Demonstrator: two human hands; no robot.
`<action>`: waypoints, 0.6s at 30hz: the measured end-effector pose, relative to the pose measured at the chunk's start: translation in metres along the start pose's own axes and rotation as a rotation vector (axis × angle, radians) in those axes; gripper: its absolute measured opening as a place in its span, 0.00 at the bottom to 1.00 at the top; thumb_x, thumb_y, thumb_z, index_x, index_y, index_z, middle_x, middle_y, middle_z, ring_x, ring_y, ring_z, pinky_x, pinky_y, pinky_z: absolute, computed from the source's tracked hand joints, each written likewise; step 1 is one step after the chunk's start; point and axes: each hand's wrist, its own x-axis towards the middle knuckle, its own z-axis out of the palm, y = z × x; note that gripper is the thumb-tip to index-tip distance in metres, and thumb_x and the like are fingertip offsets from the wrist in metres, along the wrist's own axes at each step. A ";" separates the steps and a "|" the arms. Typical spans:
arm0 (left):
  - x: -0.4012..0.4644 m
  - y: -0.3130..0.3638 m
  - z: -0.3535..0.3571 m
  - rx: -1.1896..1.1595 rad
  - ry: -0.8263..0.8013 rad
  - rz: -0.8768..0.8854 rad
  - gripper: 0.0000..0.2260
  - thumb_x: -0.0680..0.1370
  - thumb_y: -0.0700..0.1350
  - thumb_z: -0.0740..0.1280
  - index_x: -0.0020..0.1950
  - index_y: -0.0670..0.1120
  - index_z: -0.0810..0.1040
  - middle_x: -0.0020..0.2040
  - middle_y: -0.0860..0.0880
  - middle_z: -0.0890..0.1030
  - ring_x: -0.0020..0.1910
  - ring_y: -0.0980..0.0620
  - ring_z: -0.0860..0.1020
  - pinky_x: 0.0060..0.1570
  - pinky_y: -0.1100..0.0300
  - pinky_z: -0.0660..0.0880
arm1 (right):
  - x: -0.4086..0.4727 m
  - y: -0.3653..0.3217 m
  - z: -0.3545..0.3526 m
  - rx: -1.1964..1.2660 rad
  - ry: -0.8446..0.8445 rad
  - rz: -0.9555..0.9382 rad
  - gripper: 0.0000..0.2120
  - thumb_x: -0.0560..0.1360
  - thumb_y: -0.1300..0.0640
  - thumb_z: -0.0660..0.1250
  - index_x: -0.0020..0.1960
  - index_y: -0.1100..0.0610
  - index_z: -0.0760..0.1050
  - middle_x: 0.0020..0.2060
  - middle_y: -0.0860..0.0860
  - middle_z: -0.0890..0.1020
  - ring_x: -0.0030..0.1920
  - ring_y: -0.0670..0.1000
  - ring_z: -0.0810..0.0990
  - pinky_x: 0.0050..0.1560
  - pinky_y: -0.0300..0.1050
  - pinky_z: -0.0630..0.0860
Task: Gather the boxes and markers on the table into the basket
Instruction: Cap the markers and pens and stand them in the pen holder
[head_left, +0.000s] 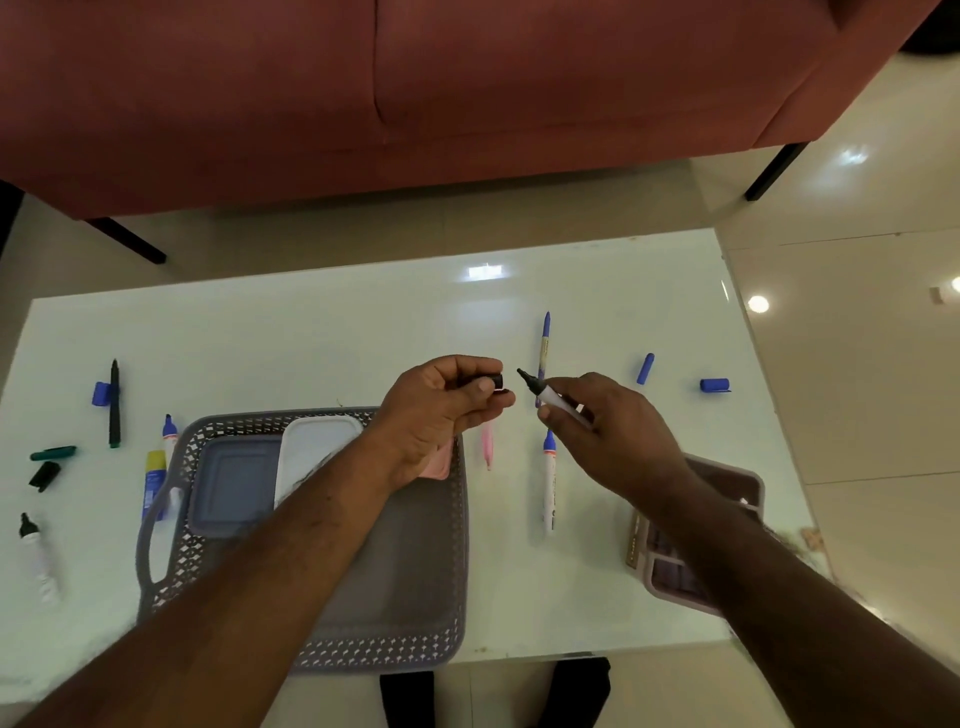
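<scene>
Over the white table (322, 332), my left hand (436, 410) grips a black marker cap (493, 380), its opening facing right. My right hand (608, 431) holds an uncapped black-tipped white marker (540, 391), tip pointing at the cap with a small gap between them. The grey lattice basket (447, 545) sits under my left forearm and holds a grey-blue box (231, 486), a white box (311, 447) and a pink box (439, 465). Loose markers lie around: blue ones (544, 345) (549, 483) (167, 434), a black one (114, 402) and a white one (36, 556).
Loose caps lie about: blue (645, 368) (715, 385) (101, 393), green (53, 452), black (44, 475). A pink pen (487, 441) lies beside the basket. A pink divided tray (675, 566) sits under my right forearm. A red sofa (415, 93) stands beyond the table.
</scene>
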 end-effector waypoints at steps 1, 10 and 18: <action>-0.001 -0.003 0.001 0.012 -0.004 -0.001 0.11 0.79 0.32 0.64 0.60 0.37 0.79 0.53 0.40 0.83 0.52 0.43 0.84 0.56 0.53 0.80 | -0.004 0.001 0.000 -0.003 -0.004 -0.008 0.13 0.79 0.47 0.64 0.61 0.47 0.79 0.47 0.47 0.81 0.44 0.49 0.78 0.46 0.48 0.76; -0.005 -0.012 0.013 0.113 -0.018 0.012 0.09 0.79 0.29 0.63 0.56 0.38 0.77 0.51 0.40 0.83 0.50 0.44 0.84 0.55 0.53 0.81 | -0.018 0.012 -0.002 0.003 -0.047 -0.019 0.15 0.79 0.45 0.63 0.64 0.46 0.77 0.52 0.45 0.81 0.49 0.47 0.78 0.50 0.46 0.76; -0.008 -0.009 0.026 0.401 -0.077 0.082 0.10 0.77 0.30 0.67 0.53 0.43 0.80 0.51 0.42 0.85 0.50 0.47 0.85 0.55 0.57 0.80 | -0.021 0.018 -0.004 -0.011 -0.092 -0.011 0.17 0.79 0.42 0.61 0.66 0.45 0.76 0.50 0.45 0.82 0.48 0.48 0.78 0.48 0.47 0.77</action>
